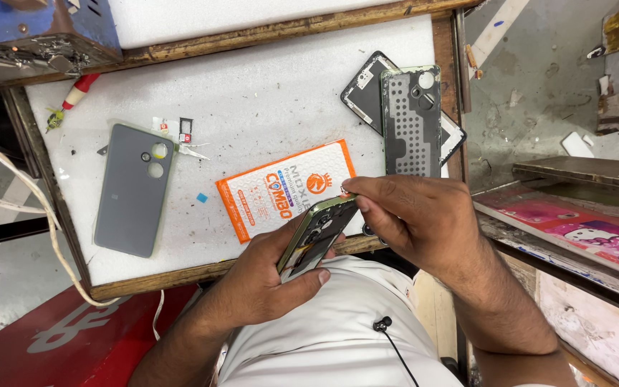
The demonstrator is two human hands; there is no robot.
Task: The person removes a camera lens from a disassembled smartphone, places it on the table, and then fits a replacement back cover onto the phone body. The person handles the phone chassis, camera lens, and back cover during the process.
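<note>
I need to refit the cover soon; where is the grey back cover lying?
The grey back cover lies on the white work surface, far left in the head view, left of the orange packet.

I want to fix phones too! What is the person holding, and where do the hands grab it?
The left hand holds an opened phone by its lower end and long edges. The right hand pinches at its top corner; what the fingertips grip cannot be told.

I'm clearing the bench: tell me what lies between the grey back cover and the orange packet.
In the head view, a small blue square lies on the white mat between the grey back cover and the orange packet; the rest is bare mat.
</note>
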